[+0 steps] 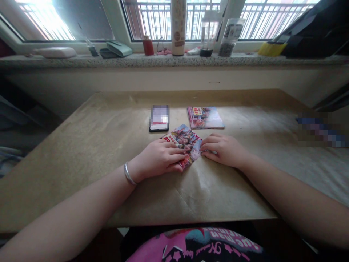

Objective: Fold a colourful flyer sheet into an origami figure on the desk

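Two hands meet on one glossy printed leaflet (186, 139), folded diamond-wise at mid-table on creased brown paper (81, 153): left hand (160, 158) flat, fingers together pressing it, right hand (225, 149) fingers together touching its corner; beyond lie one phone (159, 118), one flat booklet (205, 117).

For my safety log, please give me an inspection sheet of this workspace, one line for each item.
Surface: table covered with creased brown paper.
Job's things: colourful folded leaflet under both hands.
Clutter: phone and second leaflet, both farther back.
Grips: left hand lies flat on the leaflet, open; right hand touches its right corner, grip unclear.
Cables: nothing seen on the table.
Surroundings: windowsill with tall bottle, red cup and jar; barred windows behind.
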`<state>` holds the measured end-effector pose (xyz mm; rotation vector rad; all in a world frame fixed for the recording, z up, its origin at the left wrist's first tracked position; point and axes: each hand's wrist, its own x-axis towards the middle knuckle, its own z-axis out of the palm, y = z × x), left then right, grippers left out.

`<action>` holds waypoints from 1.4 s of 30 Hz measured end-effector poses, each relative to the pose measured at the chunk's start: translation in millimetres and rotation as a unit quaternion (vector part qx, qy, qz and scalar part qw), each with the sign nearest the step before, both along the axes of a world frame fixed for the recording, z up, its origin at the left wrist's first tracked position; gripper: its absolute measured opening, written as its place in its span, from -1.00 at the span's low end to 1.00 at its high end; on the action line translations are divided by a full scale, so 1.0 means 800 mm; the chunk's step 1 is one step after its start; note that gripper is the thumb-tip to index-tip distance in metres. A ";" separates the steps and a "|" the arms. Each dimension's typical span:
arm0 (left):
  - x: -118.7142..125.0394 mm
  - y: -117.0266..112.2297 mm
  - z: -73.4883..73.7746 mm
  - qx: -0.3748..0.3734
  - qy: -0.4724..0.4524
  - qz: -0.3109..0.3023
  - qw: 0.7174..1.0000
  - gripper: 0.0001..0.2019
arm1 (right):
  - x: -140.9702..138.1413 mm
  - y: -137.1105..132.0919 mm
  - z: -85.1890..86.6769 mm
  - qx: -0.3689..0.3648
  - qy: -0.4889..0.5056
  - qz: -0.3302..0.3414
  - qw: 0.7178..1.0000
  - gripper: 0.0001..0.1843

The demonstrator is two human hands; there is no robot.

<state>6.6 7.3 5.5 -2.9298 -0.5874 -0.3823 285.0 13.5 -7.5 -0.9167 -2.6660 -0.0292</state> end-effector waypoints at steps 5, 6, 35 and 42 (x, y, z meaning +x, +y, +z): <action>0.001 -0.006 0.002 0.024 0.001 -0.014 1.000 -0.64 | -0.006 -0.003 -0.001 0.023 -0.006 0.022 0.999 -0.76; 0.001 -0.007 0.003 0.014 0.004 -0.017 1.000 -0.62 | -0.008 -0.004 0.000 0.020 -0.002 0.022 1.000 -0.76; 0.006 -0.004 -0.005 -0.003 -0.020 -0.005 1.000 -0.71 | -0.022 -0.011 -0.001 0.033 -0.014 -0.024 0.999 -0.78; 0.006 -0.004 -0.010 -0.062 -0.042 0.058 0.996 -0.72 | -0.021 -0.009 -0.003 0.014 0.002 -0.006 1.000 -0.80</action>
